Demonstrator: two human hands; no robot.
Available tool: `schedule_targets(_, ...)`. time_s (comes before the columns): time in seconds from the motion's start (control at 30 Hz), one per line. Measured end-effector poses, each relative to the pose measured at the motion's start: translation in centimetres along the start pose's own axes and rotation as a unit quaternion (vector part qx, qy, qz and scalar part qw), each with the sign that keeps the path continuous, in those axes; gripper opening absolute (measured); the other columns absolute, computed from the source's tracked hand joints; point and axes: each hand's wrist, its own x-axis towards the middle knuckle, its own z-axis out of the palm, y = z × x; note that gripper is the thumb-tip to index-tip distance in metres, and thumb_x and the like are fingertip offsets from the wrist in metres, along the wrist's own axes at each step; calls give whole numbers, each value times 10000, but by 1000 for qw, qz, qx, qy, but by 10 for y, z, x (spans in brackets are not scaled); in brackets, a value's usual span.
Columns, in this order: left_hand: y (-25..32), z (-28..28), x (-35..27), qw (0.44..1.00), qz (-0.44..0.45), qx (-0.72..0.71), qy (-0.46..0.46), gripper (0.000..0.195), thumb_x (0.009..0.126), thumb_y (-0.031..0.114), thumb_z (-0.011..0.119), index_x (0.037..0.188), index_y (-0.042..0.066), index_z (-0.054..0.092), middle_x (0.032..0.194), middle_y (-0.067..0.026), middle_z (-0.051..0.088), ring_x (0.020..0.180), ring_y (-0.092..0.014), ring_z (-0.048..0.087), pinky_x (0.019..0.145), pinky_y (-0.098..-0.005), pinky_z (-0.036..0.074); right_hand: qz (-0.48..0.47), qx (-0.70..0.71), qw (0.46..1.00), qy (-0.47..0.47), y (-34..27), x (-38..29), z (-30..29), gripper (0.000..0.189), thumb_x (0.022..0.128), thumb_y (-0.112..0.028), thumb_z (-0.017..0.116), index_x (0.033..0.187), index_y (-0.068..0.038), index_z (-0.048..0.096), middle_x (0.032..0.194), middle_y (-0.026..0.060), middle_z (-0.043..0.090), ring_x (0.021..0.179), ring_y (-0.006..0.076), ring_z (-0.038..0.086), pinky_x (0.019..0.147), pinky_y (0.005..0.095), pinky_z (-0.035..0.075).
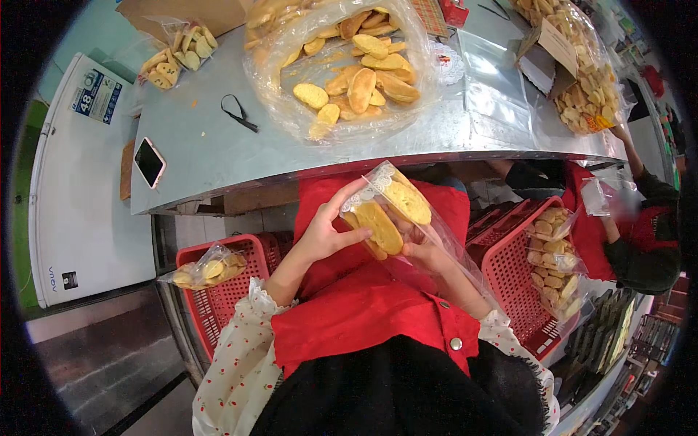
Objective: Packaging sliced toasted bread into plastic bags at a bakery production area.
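Over my lap I hold a clear plastic bag (436, 218) with several oblong rusks (377, 226) inside and a white lace-patterned paper doily (371, 191) at its bottom end. My left hand (330, 231) grips the bag from the left, thumb pressed against a rusk. On the other side my right hand (425, 245) grips it too, its fingers partly hidden behind the plastic. The bag's loose end trails down along my right forearm. Beyond my hands, a large clear plastic bag (267, 103) lies wide open on the metal-topped table (218, 147), with many loose rusks (362, 90) in it.
A smartphone (150, 162) and a black strap (240, 114) lie on the table's left part. Red plastic baskets (223, 300) (518, 272) with bagged rusks (553, 261) flank me. A white refrigerator (98, 191) stands left. Another person (643, 229) sits at right by a big rusk bag (589, 92).
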Motion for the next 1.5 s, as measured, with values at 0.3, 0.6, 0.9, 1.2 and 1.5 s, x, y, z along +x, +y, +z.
schedule_targets(0.3, 16, -8, 3, 806, 227, 525, -152, 909, 554, 370, 735, 1277, 43, 292, 1197, -113, 373, 1119, -275, 347, 932, -472, 221, 100, 91, 991, -21, 12, 7, -13, 728, 785, -216, 619, 1339, -79, 167, 1352, 80, 290, 1230, 213, 318, 984, 384, 319)
schedule_targets(0.6, 36, -9, 3, 730, 160, 634, -198, 900, 450, 208, 758, 1219, 50, 319, 1156, -115, 384, 1090, -280, 369, 797, -391, 324, 115, 109, 986, -43, 2, 13, 4, 719, 776, -265, 621, 1328, -89, 195, 1327, 68, 319, 1214, 219, 341, 984, 406, 321)
schedule_targets(0.9, 30, -26, 6, 763, 153, 602, -182, 796, 495, 175, 733, 1181, 33, 356, 1176, -141, 393, 1121, -285, 380, 740, -369, 352, 140, 241, 960, -24, 3, 38, 3, 499, 853, -211, 444, 1286, -35, 268, 1267, 127, 391, 1168, 258, 400, 962, 419, 345)
schedule_targets(1.2, 47, -65, -20, 836, -22, 534, -123, 791, 480, 196, 747, 1139, 10, 353, 1148, -177, 389, 1084, -346, 379, 864, -405, 356, 276, -17, 961, 11, 4, 57, 6, 424, 866, -111, 452, 1261, -18, 329, 1224, 110, 441, 1089, 211, 479, 922, 354, 405)
schedule_targets(1.5, 45, -126, -124, 848, -143, 477, 181, 901, 448, 185, 790, 1169, -2, 282, 1159, -198, 340, 1094, -375, 341, 921, -437, 323, 71, -467, 881, 18, -138, 187, -6, 338, 839, -157, 489, 1147, -21, 467, 923, 92, 589, 749, 178, 600, 600, 259, 485)
